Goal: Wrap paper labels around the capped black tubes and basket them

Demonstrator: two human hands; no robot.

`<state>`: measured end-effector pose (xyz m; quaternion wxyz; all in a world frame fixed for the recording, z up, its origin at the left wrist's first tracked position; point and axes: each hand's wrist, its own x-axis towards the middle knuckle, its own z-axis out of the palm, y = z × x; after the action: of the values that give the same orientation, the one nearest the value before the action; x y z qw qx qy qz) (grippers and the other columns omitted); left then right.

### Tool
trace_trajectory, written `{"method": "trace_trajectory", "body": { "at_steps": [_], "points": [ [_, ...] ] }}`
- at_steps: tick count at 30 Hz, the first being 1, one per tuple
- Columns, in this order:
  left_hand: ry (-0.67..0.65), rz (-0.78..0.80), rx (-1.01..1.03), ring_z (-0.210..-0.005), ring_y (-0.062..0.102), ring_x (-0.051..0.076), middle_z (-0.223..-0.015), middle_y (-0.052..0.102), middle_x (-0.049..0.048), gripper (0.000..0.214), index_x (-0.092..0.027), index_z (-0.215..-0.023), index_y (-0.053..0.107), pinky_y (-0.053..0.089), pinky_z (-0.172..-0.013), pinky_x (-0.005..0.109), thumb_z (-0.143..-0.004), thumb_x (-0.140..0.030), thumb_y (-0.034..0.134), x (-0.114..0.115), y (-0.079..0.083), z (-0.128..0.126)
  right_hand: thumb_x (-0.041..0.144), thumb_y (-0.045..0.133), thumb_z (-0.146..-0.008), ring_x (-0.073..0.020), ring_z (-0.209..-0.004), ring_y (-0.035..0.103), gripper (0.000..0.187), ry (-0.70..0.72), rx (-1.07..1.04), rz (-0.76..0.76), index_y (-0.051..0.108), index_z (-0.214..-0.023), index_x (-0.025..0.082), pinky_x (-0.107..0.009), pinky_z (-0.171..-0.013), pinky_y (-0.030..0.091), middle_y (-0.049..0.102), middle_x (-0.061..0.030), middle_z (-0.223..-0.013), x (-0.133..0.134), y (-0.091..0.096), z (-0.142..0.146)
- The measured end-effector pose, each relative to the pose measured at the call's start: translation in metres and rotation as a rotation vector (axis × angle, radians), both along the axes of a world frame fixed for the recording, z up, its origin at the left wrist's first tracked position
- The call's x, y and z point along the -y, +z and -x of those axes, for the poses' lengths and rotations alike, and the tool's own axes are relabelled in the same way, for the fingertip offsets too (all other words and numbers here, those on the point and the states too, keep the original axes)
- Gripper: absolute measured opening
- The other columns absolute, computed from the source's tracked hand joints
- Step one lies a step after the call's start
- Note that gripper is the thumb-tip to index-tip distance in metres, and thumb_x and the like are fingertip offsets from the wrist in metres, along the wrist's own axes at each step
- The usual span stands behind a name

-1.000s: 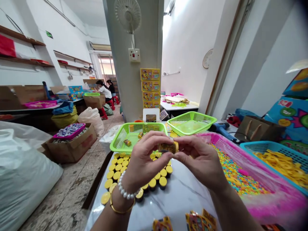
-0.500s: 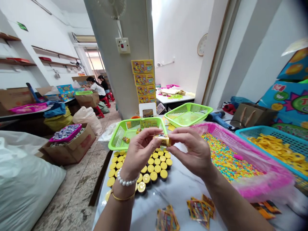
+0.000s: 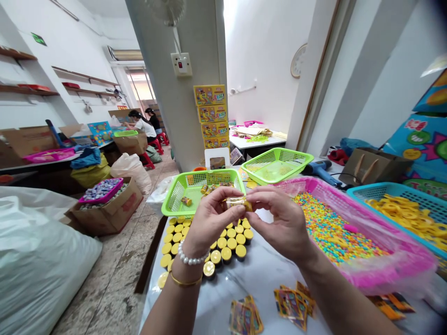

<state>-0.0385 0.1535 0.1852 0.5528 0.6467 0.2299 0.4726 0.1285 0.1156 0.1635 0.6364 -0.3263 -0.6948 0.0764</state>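
**Q:** Hands and the item?

**A:** Both together, up over the desk point(image 3: 258, 288). The left hand point(image 3: 209, 228) and right hand point(image 3: 279, 221) pinch a small yellow-labelled tube point(image 3: 239, 203) between their fingertips, lying sideways. It is in the air above the front of the tube rows, not touching the desk.

**Q:** Edges, room to move?

**A:** The desk's left edge point(image 3: 151, 260) runs just beside the rows, and the stone floor point(image 3: 111, 260) drops away past it. Bare marble lies right of the rows, between them and the pink tray, and continues down toward the wrappers. Tight on the far side: baskets sit close behind the hands.

**Q:** Containers?

**A:** Lime green basket point(image 3: 195, 195) right behind the hands, a few small tubes inside. Second lime green basket point(image 3: 277, 165) just to its right, tilted up on the tray's rim. Pink-rimmed tray point(image 3: 370, 232) is full of pastel candy beads point(image 3: 335, 232). Blue basket point(image 3: 391, 191) beside it holds yellow flat pieces point(image 3: 412, 218), shape hard to tell.

**Q:** On the desk otherwise?

**A:** Upright yellow-capped tubes point(image 3: 223, 244) in tight rows, and loose printed wrappers point(image 3: 295, 304) near the front edge.
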Motion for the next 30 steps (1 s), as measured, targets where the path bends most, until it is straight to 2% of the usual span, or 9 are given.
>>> {"method": "trace_trajectory", "body": {
  "at_steps": [2, 4, 8, 14, 18, 23, 26, 28, 30],
  "points": [
    [0.018, 0.021, 0.039, -0.064, 0.056, 0.010, -0.079, 0.064, 0.0015, 0.026, -0.018, -0.098, 0.066, 0.049, -0.058, 0.022, -0.077, -0.028, 0.078, 0.000, 0.001, 0.001, 0.011, 0.068, -0.082, -0.0198, -0.099, 0.066, 0.030, 0.080, -0.034, 0.046, 0.069, -0.107, 0.026, -0.037, -0.080, 0.063, 0.065, -0.0053, -0.111, -0.001, 0.003, -0.001],
    [0.010, 0.028, 0.055, -0.065, 0.056, 0.010, -0.078, 0.064, 0.0012, 0.025, -0.018, -0.099, 0.067, 0.049, -0.059, 0.022, -0.077, -0.026, 0.078, 0.000, 0.002, 0.003, 0.015, 0.068, -0.084, -0.0190, -0.098, 0.068, 0.029, 0.229, -0.116, 0.151, 0.069, -0.110, 0.026, -0.037, -0.081, 0.064, 0.067, -0.0055, -0.109, -0.002, 0.006, -0.003],
    [-0.085, 0.055, 0.067, -0.065, 0.058, 0.011, -0.082, 0.066, 0.0033, 0.031, -0.017, -0.101, 0.068, 0.050, -0.058, 0.022, -0.074, -0.026, 0.081, -0.002, 0.001, 0.007, 0.025, 0.074, -0.083, -0.0142, -0.072, 0.070, 0.026, 0.481, -0.276, 0.375, 0.071, -0.109, 0.024, -0.031, -0.065, 0.065, 0.073, -0.0021, -0.087, -0.005, 0.007, -0.006],
    [-0.207, 0.116, 0.096, -0.065, 0.060, 0.010, -0.079, 0.067, 0.0028, 0.032, -0.016, -0.101, 0.070, 0.052, -0.060, 0.022, -0.072, -0.023, 0.083, -0.005, -0.003, 0.008, 0.028, 0.082, -0.075, -0.0147, -0.069, 0.070, 0.018, 0.484, -0.397, 0.411, 0.077, -0.091, 0.026, -0.030, -0.058, 0.063, 0.075, -0.0014, -0.088, -0.009, -0.001, -0.003],
    [-0.191, 0.082, 0.094, -0.067, 0.061, 0.010, -0.081, 0.067, 0.0030, 0.028, -0.016, -0.101, 0.070, 0.052, -0.061, 0.022, -0.076, -0.022, 0.080, -0.008, -0.003, 0.007, 0.026, 0.079, -0.079, -0.0135, -0.066, 0.070, 0.019, 0.476, -0.383, 0.407, 0.076, -0.097, 0.027, -0.029, -0.059, 0.062, 0.075, -0.0002, -0.084, -0.011, 0.001, -0.002],
    [-0.055, -0.027, 0.019, -0.062, 0.057, 0.009, -0.082, 0.067, 0.0028, 0.031, -0.016, -0.103, 0.068, 0.050, -0.060, 0.023, -0.077, -0.028, 0.080, -0.003, 0.002, 0.007, 0.025, 0.079, -0.078, -0.0137, -0.074, 0.070, 0.042, 0.405, -0.246, 0.417, 0.069, -0.118, 0.026, -0.030, -0.068, 0.063, 0.072, -0.0017, -0.093, 0.001, 0.004, -0.001],
    [0.057, -0.101, -0.107, -0.067, 0.059, 0.010, -0.104, 0.067, 0.0093, 0.039, -0.016, -0.110, 0.067, 0.050, -0.060, 0.023, -0.078, -0.036, 0.078, -0.002, 0.008, 0.016, 0.028, 0.077, -0.079, -0.0133, -0.071, 0.067, 0.035, 0.246, -0.169, 0.369, 0.070, -0.112, 0.022, -0.029, -0.063, 0.061, 0.070, -0.0024, -0.089, -0.004, -0.005, 0.006],
    [0.254, -0.160, -0.153, -0.071, 0.061, 0.011, -0.111, 0.066, 0.0117, 0.043, -0.015, -0.112, 0.066, 0.049, -0.058, 0.022, -0.079, -0.041, 0.076, -0.006, 0.010, 0.027, 0.031, 0.074, -0.080, -0.0126, -0.062, 0.064, 0.029, 0.086, -0.081, 0.414, 0.071, -0.106, 0.019, -0.028, -0.056, 0.059, 0.069, -0.0022, -0.081, -0.022, -0.011, 0.013],
    [0.515, -0.244, -0.154, -0.069, 0.060, 0.011, -0.105, 0.068, 0.0111, 0.043, -0.014, -0.110, 0.066, 0.046, -0.054, 0.020, -0.079, -0.043, 0.076, -0.012, 0.011, 0.036, 0.034, 0.074, -0.078, -0.0132, -0.059, 0.064, 0.028, -0.068, 0.020, 0.503, 0.072, -0.099, 0.015, -0.030, -0.056, 0.058, 0.069, -0.0040, -0.080, -0.050, -0.014, 0.020]
  ]
}}
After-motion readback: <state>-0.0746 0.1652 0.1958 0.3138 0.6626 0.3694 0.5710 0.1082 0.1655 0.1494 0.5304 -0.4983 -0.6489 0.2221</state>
